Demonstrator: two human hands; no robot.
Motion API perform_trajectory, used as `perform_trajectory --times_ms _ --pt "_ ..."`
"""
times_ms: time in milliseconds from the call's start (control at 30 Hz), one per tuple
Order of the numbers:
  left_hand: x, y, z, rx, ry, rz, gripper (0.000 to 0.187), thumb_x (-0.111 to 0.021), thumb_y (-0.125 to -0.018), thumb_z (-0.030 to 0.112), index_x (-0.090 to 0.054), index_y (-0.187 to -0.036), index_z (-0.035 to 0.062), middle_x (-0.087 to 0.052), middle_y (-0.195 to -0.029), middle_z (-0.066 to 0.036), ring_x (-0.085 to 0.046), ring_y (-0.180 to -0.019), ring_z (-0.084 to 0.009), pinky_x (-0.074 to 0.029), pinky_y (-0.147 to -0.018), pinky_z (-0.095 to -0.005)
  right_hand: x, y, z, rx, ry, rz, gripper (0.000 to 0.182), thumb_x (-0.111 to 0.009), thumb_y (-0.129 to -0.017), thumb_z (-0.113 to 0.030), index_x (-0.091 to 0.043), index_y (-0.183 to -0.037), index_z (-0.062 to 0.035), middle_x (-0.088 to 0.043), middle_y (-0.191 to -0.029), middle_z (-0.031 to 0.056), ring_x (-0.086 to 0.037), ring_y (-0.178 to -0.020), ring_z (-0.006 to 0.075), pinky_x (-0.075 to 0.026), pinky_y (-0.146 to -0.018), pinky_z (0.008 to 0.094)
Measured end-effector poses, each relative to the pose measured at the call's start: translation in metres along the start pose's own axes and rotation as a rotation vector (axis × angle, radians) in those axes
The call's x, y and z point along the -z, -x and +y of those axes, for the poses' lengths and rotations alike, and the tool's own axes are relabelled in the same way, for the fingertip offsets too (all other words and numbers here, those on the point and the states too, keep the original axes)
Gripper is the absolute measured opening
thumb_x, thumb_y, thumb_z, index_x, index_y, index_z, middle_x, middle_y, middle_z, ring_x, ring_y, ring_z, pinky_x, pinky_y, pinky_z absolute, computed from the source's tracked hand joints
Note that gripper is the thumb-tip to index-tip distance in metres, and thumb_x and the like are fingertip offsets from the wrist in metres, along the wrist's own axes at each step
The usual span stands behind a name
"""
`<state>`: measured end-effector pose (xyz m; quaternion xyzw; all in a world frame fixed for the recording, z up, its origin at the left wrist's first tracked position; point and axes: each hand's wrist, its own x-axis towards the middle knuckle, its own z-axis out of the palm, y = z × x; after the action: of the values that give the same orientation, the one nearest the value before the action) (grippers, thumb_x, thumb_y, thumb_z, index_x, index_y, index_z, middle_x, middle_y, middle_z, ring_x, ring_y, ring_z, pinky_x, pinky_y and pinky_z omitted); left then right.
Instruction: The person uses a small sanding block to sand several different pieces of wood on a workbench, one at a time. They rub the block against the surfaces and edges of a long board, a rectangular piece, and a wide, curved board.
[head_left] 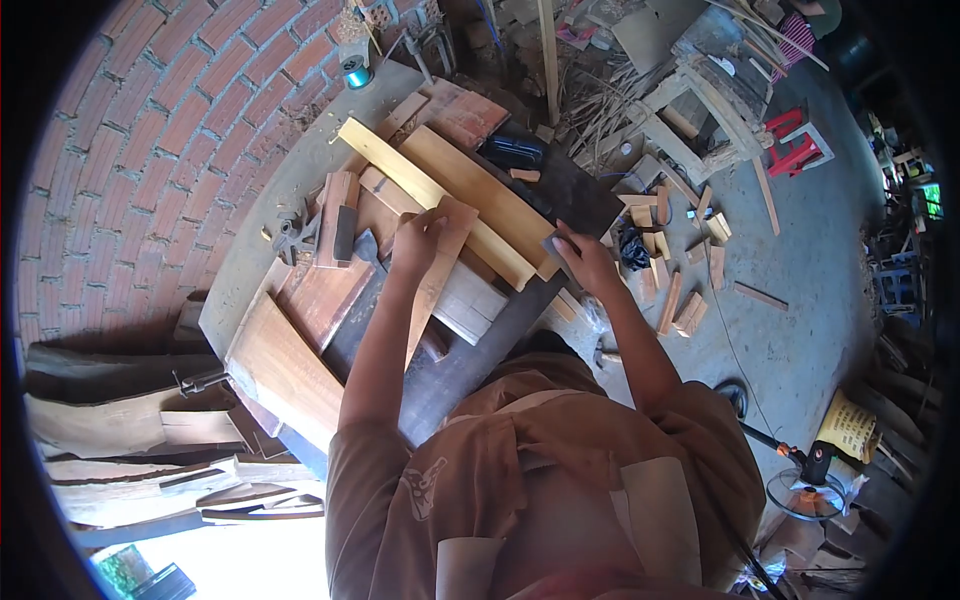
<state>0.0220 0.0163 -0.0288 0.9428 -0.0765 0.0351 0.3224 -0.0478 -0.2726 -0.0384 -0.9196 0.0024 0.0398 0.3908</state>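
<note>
My left hand [418,243] is closed on the upper part of a thin reddish-brown wooden board [437,282], which slants down along my forearm over the bench. My right hand [588,262] grips a small flat dark-grey piece [562,253], too small to name. That piece is right at the lower end of a wide yellowish board [480,190] lying on the workbench [455,375]. Between my hands runs a narrower pale plank [497,252]. A trowel-like grey blade [367,247] rests left of my left hand.
More boards [290,360] lie on the bench's left side, near a metal clamp [205,383]. A black power tool [512,152] sits at the back. Offcuts [690,312] litter the floor to the right, with a red stool [797,145] beyond. A brick wall [150,150] stands left.
</note>
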Motion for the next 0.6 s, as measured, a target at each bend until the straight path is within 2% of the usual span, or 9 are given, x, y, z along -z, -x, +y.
perform_trajectory --times_ms 33,100,233,300,333,400,433,500,600 --pt "0.000 0.001 0.003 0.000 -0.003 -0.003 0.027 -0.057 -0.084 0.026 -0.064 -0.096 0.0031 -0.061 -0.085 -0.020 -0.059 -0.077 -0.0312 -0.046 -0.071 -0.0379 -0.001 0.001 0.001 -0.003 -0.004 0.000 0.045 -0.046 -0.088 -0.039 -0.049 -0.126 -0.0138 -0.060 -0.096 0.0201 -0.057 -0.094 0.0335 -0.044 -0.081 0.0384" --pt "0.000 0.002 0.008 0.075 0.039 0.027 0.028 -0.059 -0.081 0.024 -0.063 -0.099 0.0027 -0.057 -0.087 -0.023 -0.056 -0.083 -0.0377 -0.046 -0.076 -0.0414 -0.001 0.001 0.002 0.017 -0.025 0.007 0.045 -0.047 -0.088 -0.039 -0.049 -0.126 -0.0143 -0.060 -0.098 0.0196 -0.056 -0.095 0.0335 -0.044 -0.082 0.0383" --pt "-0.015 0.007 0.003 0.112 0.018 0.063 0.031 -0.058 -0.081 0.025 -0.060 -0.102 0.0023 -0.055 -0.097 -0.023 -0.052 -0.095 -0.0377 -0.043 -0.082 -0.0427 -0.002 0.000 -0.003 -0.005 -0.032 -0.038 0.043 -0.049 -0.089 -0.033 -0.048 -0.126 -0.0121 -0.058 -0.100 0.0235 -0.056 -0.095 0.0339 -0.043 -0.084 0.0357" --pt "-0.020 0.012 0.006 0.015 -0.218 0.182 0.039 -0.060 -0.080 0.030 -0.058 -0.103 -0.0011 -0.051 -0.109 -0.023 -0.046 -0.106 -0.0377 -0.038 -0.089 -0.0449 -0.003 -0.003 -0.005 -0.010 -0.018 -0.077 0.043 -0.048 -0.089 -0.033 -0.047 -0.127 -0.0128 -0.058 -0.098 0.0232 -0.057 -0.093 0.0339 -0.043 -0.082 0.0358" --pt "-0.020 0.013 0.009 0.017 -0.216 0.185 0.039 -0.060 -0.080 0.030 -0.058 -0.103 -0.0011 -0.051 -0.109 -0.023 -0.046 -0.106 -0.0377 -0.038 -0.089 -0.0449 -0.004 -0.004 -0.004 -0.008 -0.015 -0.078 0.043 -0.048 -0.089 -0.033 -0.047 -0.127 -0.0128 -0.058 -0.098 0.0232 -0.057 -0.093 0.0339 -0.043 -0.082 0.0358" --pt "-0.017 0.016 0.016 0.056 -0.169 0.107 0.058 -0.065 -0.074 0.038 -0.052 -0.110 -0.0045 -0.048 -0.117 -0.021 -0.038 -0.116 -0.0382 -0.033 -0.096 -0.0454 -0.008 -0.008 -0.002 0.038 -0.004 -0.045 0.045 -0.047 -0.088 -0.040 -0.050 -0.124 -0.0131 -0.059 -0.091 0.0211 -0.057 -0.089 0.0345 -0.044 -0.077 0.0390" --pt "-0.015 0.018 0.020 0.061 -0.167 0.112 0.058 -0.065 -0.074 0.038 -0.052 -0.110 -0.0045 -0.048 -0.117 -0.021 -0.038 -0.116 -0.0382 -0.033 -0.096 -0.0454 -0.009 -0.009 -0.004 0.043 -0.001 -0.049 0.045 -0.047 -0.088 -0.040 -0.050 -0.124 -0.0131 -0.059 -0.091 0.0211 -0.057 -0.089 0.0345 -0.044 -0.077 0.0390" --pt "-0.013 0.022 0.026 0.036 -0.275 0.058 0.075 -0.070 -0.067 0.043 -0.044 -0.118 -0.0058 -0.047 -0.121 -0.021 -0.035 -0.121 -0.0372 -0.033 -0.099 -0.0434 -0.008 -0.011 -0.008 0.059 -0.017 -0.018 0.045 -0.047 -0.088 -0.040 -0.051 -0.123 -0.0128 -0.059 -0.089 0.0212 -0.058 -0.088 0.0347 -0.044 -0.077 0.0391" --pt "-0.018 0.023 0.023 0.099 -0.280 -0.029 0.083 -0.071 -0.065 0.043 -0.036 -0.124 -0.0042 -0.044 -0.126 -0.021 -0.030 -0.127 -0.0341 -0.031 -0.101 -0.0428 -0.005 -0.014 -0.017 0.023 -0.014 -0.066 0.041 -0.049 -0.089 -0.033 -0.049 -0.125 -0.0139 -0.059 -0.094 0.0216 -0.057 -0.090 0.0345 -0.043 -0.081 0.0359"
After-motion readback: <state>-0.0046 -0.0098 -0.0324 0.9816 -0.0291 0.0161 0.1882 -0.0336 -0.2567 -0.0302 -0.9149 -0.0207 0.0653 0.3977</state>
